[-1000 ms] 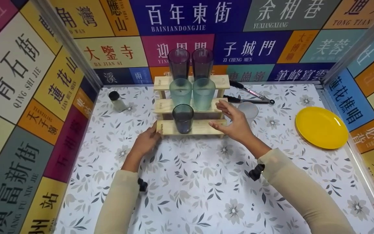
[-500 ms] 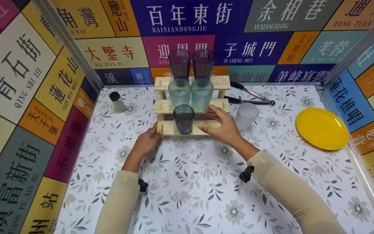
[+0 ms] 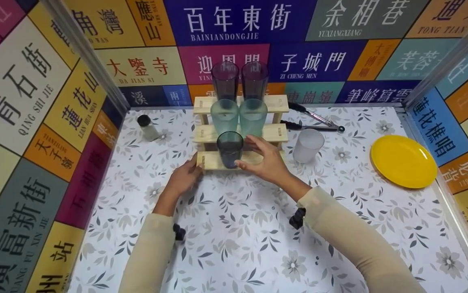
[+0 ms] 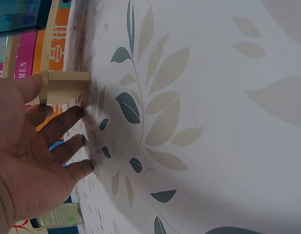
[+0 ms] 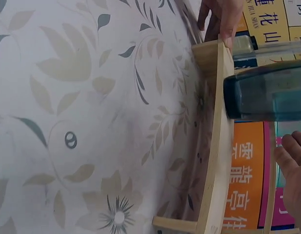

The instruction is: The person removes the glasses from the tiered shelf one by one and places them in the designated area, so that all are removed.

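A three-step wooden rack [image 3: 272, 132] holds several glasses. Two purple glasses [image 3: 225, 81] stand on its top step and two green glasses [image 3: 224, 116] on the middle one. A dark grey glass [image 3: 229, 149] stands upright on the lowest step. My left hand [image 3: 183, 178] pinches the left end of that step between thumb and index finger; in the left wrist view, the other fingers of the left hand [image 4: 33, 161] are spread. My right hand [image 3: 269, 162] is just right of the dark glass, thumb and fingers apart; in the right wrist view a gap separates its fingers from the glass [image 5: 262, 92].
A frosted cup [image 3: 308, 146] stands to the right of the rack. Black-handled tongs [image 3: 319, 127] lie behind it. The yellow plate [image 3: 404, 162] is at the far right, and a small black-capped bottle [image 3: 148, 128] at the left. Printed panels wall in the table.
My right hand has moved left along the lowest step, from the rack's right end to beside the dark glass. The left hand stays at the rack's left end.
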Available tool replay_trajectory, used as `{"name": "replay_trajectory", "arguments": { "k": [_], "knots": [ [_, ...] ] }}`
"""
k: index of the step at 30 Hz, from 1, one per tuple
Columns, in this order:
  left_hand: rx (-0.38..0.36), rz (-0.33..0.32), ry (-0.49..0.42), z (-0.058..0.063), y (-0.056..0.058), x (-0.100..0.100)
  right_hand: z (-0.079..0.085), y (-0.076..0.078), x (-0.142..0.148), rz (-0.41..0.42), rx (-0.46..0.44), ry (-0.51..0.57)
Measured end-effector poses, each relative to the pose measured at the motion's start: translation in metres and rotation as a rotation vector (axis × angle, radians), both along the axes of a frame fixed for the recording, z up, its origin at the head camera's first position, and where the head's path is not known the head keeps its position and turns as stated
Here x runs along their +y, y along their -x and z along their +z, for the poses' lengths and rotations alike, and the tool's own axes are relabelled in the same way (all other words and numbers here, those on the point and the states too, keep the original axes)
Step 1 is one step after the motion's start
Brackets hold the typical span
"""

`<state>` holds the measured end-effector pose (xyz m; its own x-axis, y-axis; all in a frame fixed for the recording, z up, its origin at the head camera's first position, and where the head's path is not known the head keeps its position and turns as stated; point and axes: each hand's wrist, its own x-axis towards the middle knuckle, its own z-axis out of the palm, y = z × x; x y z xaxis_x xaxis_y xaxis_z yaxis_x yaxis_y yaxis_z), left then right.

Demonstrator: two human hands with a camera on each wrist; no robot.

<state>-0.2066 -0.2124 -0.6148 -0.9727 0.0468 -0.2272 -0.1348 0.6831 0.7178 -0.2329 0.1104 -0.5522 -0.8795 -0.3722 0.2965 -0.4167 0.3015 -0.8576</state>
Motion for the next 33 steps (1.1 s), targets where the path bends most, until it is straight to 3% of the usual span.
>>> {"name": "replay_trajectory", "arguments": {
  "k": [14, 33],
  "knots": [
    [-0.003, -0.017, -0.012, 0.004, -0.001, 0.000, 0.003, 0.005, -0.029, -0.093, 0.061, -0.109],
    [0.036, -0.018, 0.012, 0.003, -0.002, 0.002, 0.000, 0.008, -0.047, -0.192, 0.105, -0.141]
  ]
}}
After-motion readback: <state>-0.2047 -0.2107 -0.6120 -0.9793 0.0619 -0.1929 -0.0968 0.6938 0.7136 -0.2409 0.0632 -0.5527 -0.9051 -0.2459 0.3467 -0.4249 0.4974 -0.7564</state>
